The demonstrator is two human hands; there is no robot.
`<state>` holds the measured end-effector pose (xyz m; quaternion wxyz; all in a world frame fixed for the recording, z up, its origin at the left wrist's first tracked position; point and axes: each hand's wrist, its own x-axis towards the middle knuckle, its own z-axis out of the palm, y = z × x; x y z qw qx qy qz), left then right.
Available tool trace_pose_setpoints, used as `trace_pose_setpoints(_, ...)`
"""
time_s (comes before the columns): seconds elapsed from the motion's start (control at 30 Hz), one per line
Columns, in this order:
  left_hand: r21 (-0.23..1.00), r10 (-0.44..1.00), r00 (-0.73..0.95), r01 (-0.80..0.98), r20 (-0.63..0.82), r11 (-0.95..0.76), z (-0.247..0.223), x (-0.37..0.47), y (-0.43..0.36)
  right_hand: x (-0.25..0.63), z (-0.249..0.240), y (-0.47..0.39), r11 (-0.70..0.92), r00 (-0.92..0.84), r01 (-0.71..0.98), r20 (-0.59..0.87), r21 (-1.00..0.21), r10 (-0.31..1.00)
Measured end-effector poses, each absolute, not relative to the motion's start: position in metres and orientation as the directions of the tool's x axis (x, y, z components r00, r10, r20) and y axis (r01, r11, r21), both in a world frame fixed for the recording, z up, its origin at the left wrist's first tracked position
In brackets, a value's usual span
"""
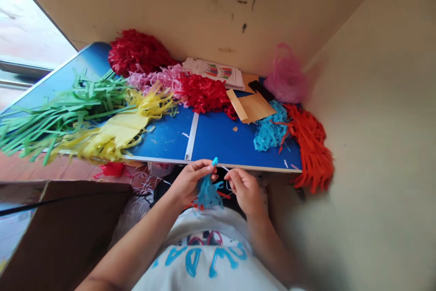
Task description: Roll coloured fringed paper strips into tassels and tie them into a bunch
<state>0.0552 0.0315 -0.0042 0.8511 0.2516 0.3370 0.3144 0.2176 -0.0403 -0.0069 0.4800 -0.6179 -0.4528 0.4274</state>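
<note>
Just in front of the table's near edge, my left hand pinches a blue fringed paper tassel near its top. A short blue end pokes up above the fingertips, and the cut strips hang down over my lap. To the right, my right hand is closed on a thin white strip, its end pointing toward the tassel. Whether the strip touches the tassel I cannot tell. Small red-orange scraps lie on my lap below the tassel.
On the blue table lie fringed paper bundles: green, yellow, pink, dark red, red, blue and orange-red. A brown envelope and a pink plastic bag are behind. A cardboard box stands left.
</note>
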Motion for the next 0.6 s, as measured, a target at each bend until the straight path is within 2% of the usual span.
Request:
trace_pose_setpoints(0.17, 0.603, 0.675, 0.606, -0.369, -0.421, 0.707, -0.005, 0.057, 0.029, 0.202, 0.005, -0.04, -0.061, 0.256, 0.318, 0.024, -0.946, 0.966)
trace_pose_setpoints(0.27, 0.641, 0.685, 0.613, -0.351, -0.394, 0.683, -0.005, 0.059, 0.027, 0.199, 0.006, -0.037, -0.037, 0.271, 0.407, 0.083, -0.912, 0.959)
trace_pose_setpoints(0.33, 0.713, 0.731, 0.577, -0.332, -0.364, 0.617, -0.007, 0.059, 0.026, 0.201, 0.005, -0.036, -0.029, 0.25, 0.473, 0.102, -0.88, 0.963)
trace_pose_setpoints(0.4, 0.85, 0.813, 0.503, -0.252, -0.293, 0.462, -0.008, 0.059, 0.025, 0.203, 0.003, -0.037, -0.023, 0.203, 0.51, 0.095, -0.86, 0.975)
trace_pose_setpoints(0.47, 0.971, 0.88, 0.447, -0.09, -0.16, 0.222, -0.009, 0.058, 0.023, 0.205, -0.001, -0.038, -0.022, 0.128, 0.457, 0.041, -0.889, 0.991)
trace_pose_setpoints(0.53, 0.997, 0.9, 0.435, 0.073, -0.021, -0.012, -0.008, 0.056, 0.021, 0.203, -0.006, -0.037, -0.054, 0.081, 0.328, -0.029, -0.943, 0.996)
trace_pose_setpoints(0.6, 0.963, 0.911, 0.403, 0.201, 0.085, -0.179, -0.007, 0.054, 0.018, 0.2, -0.012, -0.035, -0.083, 0.105, 0.248, -0.058, -0.965, 0.993)
